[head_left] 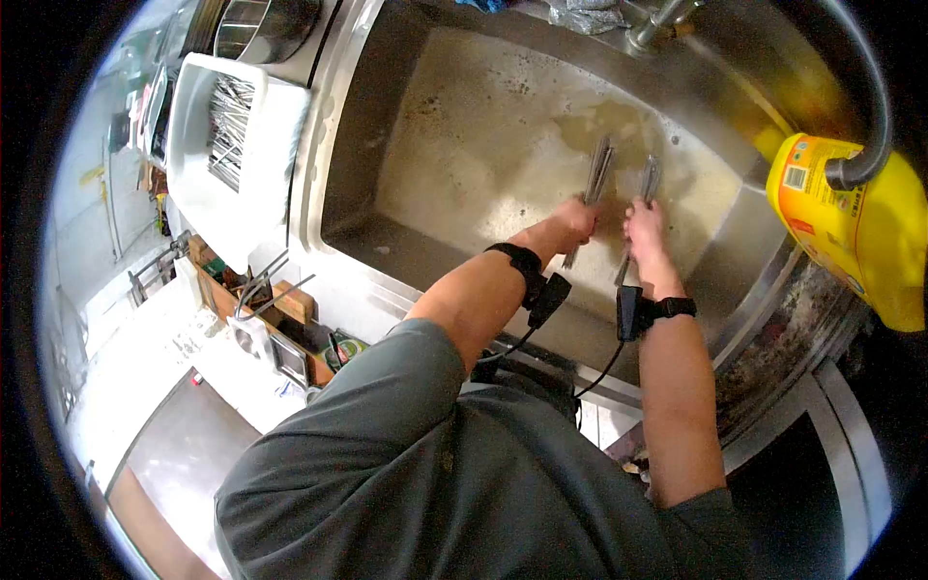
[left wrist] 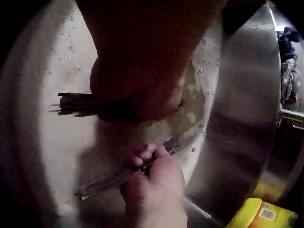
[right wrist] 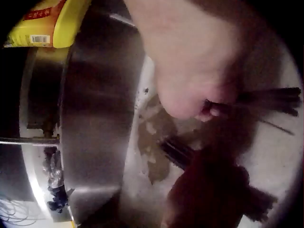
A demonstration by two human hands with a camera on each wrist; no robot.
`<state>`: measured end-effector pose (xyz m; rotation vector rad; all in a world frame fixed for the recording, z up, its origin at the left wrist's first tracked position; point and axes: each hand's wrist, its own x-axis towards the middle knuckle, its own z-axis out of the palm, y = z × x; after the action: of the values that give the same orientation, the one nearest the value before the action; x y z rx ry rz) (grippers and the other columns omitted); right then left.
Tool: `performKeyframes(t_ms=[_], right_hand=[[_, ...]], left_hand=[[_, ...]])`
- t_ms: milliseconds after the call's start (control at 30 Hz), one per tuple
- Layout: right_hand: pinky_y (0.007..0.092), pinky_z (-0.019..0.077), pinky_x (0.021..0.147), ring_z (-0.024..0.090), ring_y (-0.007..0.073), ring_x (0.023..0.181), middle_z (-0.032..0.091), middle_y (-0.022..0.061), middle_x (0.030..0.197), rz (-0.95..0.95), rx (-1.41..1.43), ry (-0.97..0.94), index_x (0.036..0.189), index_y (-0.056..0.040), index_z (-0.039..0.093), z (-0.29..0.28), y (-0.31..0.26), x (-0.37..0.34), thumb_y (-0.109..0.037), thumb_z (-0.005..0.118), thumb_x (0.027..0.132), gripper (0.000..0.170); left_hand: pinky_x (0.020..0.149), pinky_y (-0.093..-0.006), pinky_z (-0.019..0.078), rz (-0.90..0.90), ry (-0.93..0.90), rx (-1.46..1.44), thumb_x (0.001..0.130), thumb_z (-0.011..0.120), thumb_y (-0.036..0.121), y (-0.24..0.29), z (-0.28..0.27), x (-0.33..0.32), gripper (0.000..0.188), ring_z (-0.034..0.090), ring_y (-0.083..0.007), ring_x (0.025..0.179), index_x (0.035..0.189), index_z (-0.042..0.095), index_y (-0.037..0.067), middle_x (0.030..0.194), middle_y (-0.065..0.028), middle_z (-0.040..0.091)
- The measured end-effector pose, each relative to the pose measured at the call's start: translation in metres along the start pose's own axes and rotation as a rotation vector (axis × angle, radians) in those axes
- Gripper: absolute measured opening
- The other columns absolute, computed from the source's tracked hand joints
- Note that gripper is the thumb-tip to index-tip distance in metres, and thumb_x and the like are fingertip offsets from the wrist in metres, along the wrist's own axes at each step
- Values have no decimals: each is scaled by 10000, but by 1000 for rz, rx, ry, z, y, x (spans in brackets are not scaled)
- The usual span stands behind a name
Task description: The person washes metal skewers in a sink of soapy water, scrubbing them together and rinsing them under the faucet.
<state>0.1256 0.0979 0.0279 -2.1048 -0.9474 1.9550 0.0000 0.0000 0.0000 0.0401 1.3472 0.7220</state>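
Observation:
Over the soapy water of a steel sink (head_left: 454, 126), my left hand (head_left: 577, 220) grips a bundle of thin metal sticks (head_left: 600, 166), whose ends stick out on both sides of the fist. Close to its right, my right hand (head_left: 645, 227) holds a second bundle of thin metal sticks (head_left: 650, 174). In the left wrist view the left bundle (left wrist: 73, 104) fans out slightly, and the right bundle (left wrist: 109, 183) lies slanted through the curled fingers. From the right wrist, dark stick ends (right wrist: 280, 99) jut past the right hand (right wrist: 194, 90).
A white basin (head_left: 280, 145) with many similar sticks (head_left: 230, 130) stands left of the sink, below a steel pot (head_left: 266, 29). At the right rim is a yellow jug (head_left: 880, 232). A faucet (head_left: 662, 24) and crumpled plastic (head_left: 587, 17) sit along the back edge.

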Motion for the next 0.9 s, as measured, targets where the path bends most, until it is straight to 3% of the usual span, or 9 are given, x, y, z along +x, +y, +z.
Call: performKeyframes(t_ms=[67,100,167,200,267,367,500,733,900], right_hand=[[404,436,597,554,251,638,606,118,831,-175,-442,367,985,2,508,-11,11,11,-239,453,927,254],[404,436,597,554,251,638,606,118,831,-155,-450,370,985,2,508,-15,21,-5,-239,453,927,254],[396,435,602,555,255,632,602,117,776,-337,-577,263,927,17,522,-15,12,-17,-222,428,930,257],[396,435,602,555,255,632,602,117,776,-355,-574,269,927,17,522,-18,0,-31,-222,428,930,257],[478,449,712,583,424,792,604,237,880,-321,-771,264,935,17,536,-37,-26,-81,-216,488,876,245],[482,445,723,580,424,810,604,242,798,-422,-725,335,913,4,520,-46,-39,-126,-228,501,864,237],[482,434,670,572,433,773,610,239,796,-542,-923,394,930,2,499,-51,-52,-170,-227,463,894,235],[531,426,680,563,467,808,590,280,818,-495,-983,359,955,8,472,-52,-75,-239,-187,428,902,207],[502,471,707,593,436,803,604,266,860,-604,-1440,356,976,1,492,-43,-67,-251,-130,386,896,187]], left_hand=[[388,-281,316,511,-96,137,918,472,380,-23,-3,15,309,398,-117,468,996,406,88,650,-29,447],[388,-281,316,492,-102,130,918,472,380,-13,6,-21,309,398,-117,468,996,406,88,650,-29,447],[388,-269,311,132,-31,-252,930,447,375,63,26,-93,293,392,-105,472,980,409,89,654,-27,434],[392,-261,320,125,-37,-235,938,432,357,68,22,-98,275,402,-104,478,985,416,86,695,-41,480],[396,-257,326,149,-36,-194,937,436,330,70,20,-115,255,409,-105,482,998,418,83,719,-49,505],[423,-251,352,150,-134,-221,921,471,231,76,9,-124,193,434,-112,510,1024,435,71,792,-71,563],[427,-251,357,174,-130,-216,893,519,169,81,9,-149,153,442,-108,518,982,459,61,784,-59,561],[394,-246,331,202,-183,-154,884,522,155,73,-2,-172,123,426,-101,487,947,451,76,728,-42,529],[375,-239,308,237,-178,-135,885,520,181,65,-6,-177,129,402,-92,456,925,446,84,675,-23,481]])
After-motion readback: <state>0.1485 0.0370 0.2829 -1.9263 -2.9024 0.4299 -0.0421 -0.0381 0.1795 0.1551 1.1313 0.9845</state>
